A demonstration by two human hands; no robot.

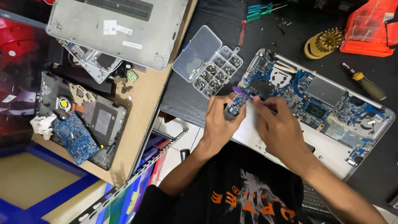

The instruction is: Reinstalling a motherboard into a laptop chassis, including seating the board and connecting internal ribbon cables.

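Prying a small board loose at the opened laptop's corner

My left hand (219, 122) pinches the small blue board (235, 104) at the laptop (331, 155)'s left corner; I'd hold it steady while my right hand (280, 128), fingers pinched on the purple pry tool (241, 93), levers gently and slides flat underneath.

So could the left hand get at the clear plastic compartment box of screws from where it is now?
Probably yes. The left hand sits at the opened laptop's edge, and the clear plastic compartment box of screws lies just beyond its fingertips, lid open, nothing between them. It would first have to release the small blue circuit board.
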